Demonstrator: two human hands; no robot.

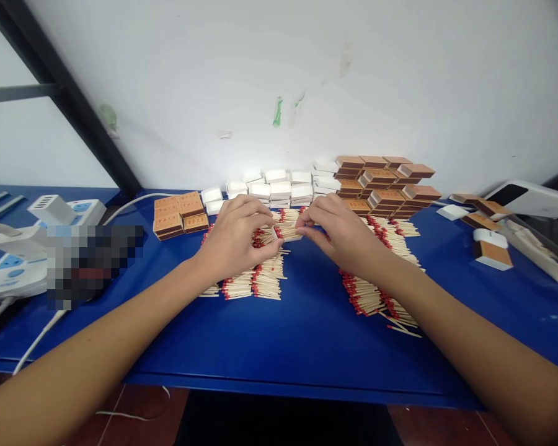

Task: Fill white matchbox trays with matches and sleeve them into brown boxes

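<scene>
My left hand (235, 238) is closed around a small white matchbox tray (274, 233), most of which its fingers hide. Facing it, my right hand (341, 238) pinches a bunch of red-tipped matches (288, 232) whose heads are at the tray's edge. Rows of loose matches (266, 282) lie under and in front of my left hand. Another spread of matches (365, 294) lies beneath my right wrist. Behind both hands stand stacked white trays (279, 189).
Brown matchbox sleeves (385, 192) are piled against the wall at right. Several closed matchboxes (179, 215) sit at left. A power strip (16, 272) with cables lies far left. At right are loose box parts (493, 253) and a white device (534, 197) on the blue table (279, 347).
</scene>
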